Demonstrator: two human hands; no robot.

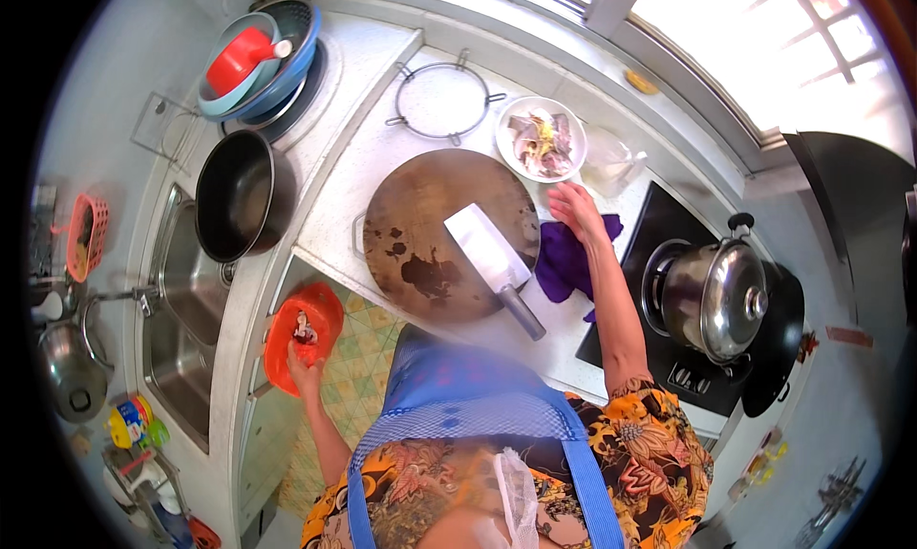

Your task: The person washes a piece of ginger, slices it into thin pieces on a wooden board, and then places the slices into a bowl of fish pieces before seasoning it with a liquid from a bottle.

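My left hand (306,368) grips the near side of a red plastic basin (326,312) beside the counter, low over the tiled floor. Pale and dark red scraps (304,328) lie inside the basin. My right hand (575,208) holds nothing, its fingers stretched toward a white bowl (506,148) of cut fish pieces (537,146) topped with something yellow. Under that forearm lies a crumpled purple cloth (562,262). A cleaver (487,248) rests flat on a round wooden chopping board (423,205), its handle past the edge toward me. Wet patches mark the board.
A lidded steel pot (709,302) stands on the black hob (655,223) to the right, beside a dark wok (781,327). On the left a black pot (236,191) sits by the steel sink (190,284). A wire ring stand (401,90) and plastic bag (616,165) lie behind the board.
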